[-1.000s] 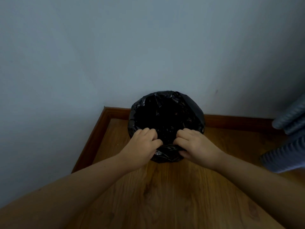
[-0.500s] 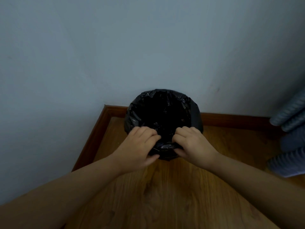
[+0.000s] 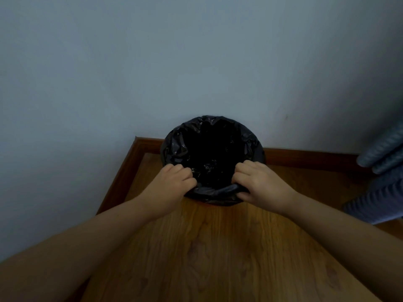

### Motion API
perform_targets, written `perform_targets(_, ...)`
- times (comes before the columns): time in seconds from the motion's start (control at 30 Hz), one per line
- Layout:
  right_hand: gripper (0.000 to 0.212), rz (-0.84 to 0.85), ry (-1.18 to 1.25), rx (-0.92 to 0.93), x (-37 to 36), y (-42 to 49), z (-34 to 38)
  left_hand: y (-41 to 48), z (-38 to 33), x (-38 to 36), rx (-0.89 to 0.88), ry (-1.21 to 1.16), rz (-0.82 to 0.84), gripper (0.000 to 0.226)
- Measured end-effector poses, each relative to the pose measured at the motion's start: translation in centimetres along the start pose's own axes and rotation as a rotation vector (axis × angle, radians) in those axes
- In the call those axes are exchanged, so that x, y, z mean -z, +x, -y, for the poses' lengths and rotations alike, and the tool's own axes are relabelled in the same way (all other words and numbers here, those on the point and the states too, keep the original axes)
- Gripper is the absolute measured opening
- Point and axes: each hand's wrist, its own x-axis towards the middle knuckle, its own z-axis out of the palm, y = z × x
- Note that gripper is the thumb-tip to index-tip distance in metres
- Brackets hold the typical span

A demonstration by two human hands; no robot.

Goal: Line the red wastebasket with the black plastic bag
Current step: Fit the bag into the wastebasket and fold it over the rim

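Both hands are on the bag now, down in the corner where the wall (image 3: 196, 62) meets the wooden floor (image 3: 218, 247). The bin (image 3: 208, 205) stands there against the skirting (image 3: 305, 155), almost wholly cloaked; only a thin reddish sliver peeks out under the near fold. The bag (image 3: 214, 191) sits inside it, mouth wide, its crinkled film draped over the far and side edges. The left hand (image 3: 172, 184) grips the near-left of the rim, fingers curled over into the opening. The right hand (image 3: 261, 184) mirrors it at the near-right, fingers hooked inside, thumb underneath, pinching the bunched black roll that runs between the two hands. That roll is the story: this looks like the cuffing step, the near edge gathered but not yet drawn down over the outside. I judge the job is nearly done. The next move calls for an even downward pull from both hands, spreading that roll flat around the near wall. Gently, though, since thin film can tear and a hard tug could drag the far edge off the rim. Grey ribbed fabric (image 3: 381, 192) hangs well off to the right, out of play.
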Motion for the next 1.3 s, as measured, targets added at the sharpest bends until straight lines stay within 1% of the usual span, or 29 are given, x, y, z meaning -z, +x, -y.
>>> perform_targets(0.1, 0.021, -0.025, 0.001, 0.024, -0.2, 0.2, 0.2, -0.4, 1.2, 0.3, 0.010, 0.060, 0.011, 0.034)
perform_targets(0.23, 0.023, -0.073, -0.002, 0.005, -0.1, 0.2, -0.3, -0.8, 2.6, 0.7, 0.039, 0.084, 0.038, 0.028)
perform_targets(0.33, 0.019, -0.085, -0.005, -0.006, -0.3, 0.0, -0.3, -0.8, 2.2, 0.6, 0.064, 0.010, 0.004, 0.029)
perform_targets(0.4, 0.017, -0.088, 0.003, -0.010, -0.5, 0.0, -0.1, -0.4, 0.8, 0.6, 0.035, -0.059, -0.019, 0.038)
perform_targets(0.47, 0.017, -0.092, 0.008, -0.014, -0.8, 0.2, 0.2, 0.4, -0.9, 0.5, 0.005, -0.123, -0.032, 0.041)
perform_targets(0.6, 0.020, -0.122, 0.016, -0.025, -0.9, 0.3, 1.0, 1.6, -3.1, -0.1, -0.039, -0.115, -0.021, 0.026)
perform_targets(0.67, 0.025, -0.144, 0.002, 0.005, -0.8, 0.0, 1.3, 1.7, -3.4, -0.5, -0.006, -0.138, -0.008, 0.020)
perform_targets(0.8, 0.024, -0.103, -0.023, 0.116, -1.0, -0.3, 1.8, 1.3, -3.5, -1.1, 0.044, -0.200, -0.041, 0.016)
perform_targets(0.93, 0.022, -0.062, -0.001, 0.074, -1.1, 0.3, 1.4, 0.8, -3.1, -1.3, 0.095, -0.199, -0.070, 0.020)
perform_targets(1.07, 0.020, -0.063, -0.004, 0.021, -0.9, 0.4, 0.6, 0.2, -1.7, -1.0, 0.158, -0.151, -0.062, 0.022)
perform_targets(1.17, 0.023, -0.063, 0.009, 0.013, -1.1, 0.4, 0.8, -0.2, -1.4, -0.6, 0.131, -0.158, -0.068, 0.015)
perform_targets(1.23, 0.022, -0.058, 0.028, 0.010, -1.2, 0.5, 1.0, -0.2, -1.8, -0.4, 0.097, -0.175, -0.084, 0.025)
perform_targets(1.3, 0.021, -0.057, 0.043, -0.005, -1.1, 0.6, 1.0, 0.0, -2.3, -0.2, 0.076, -0.197, -0.104, 0.026)
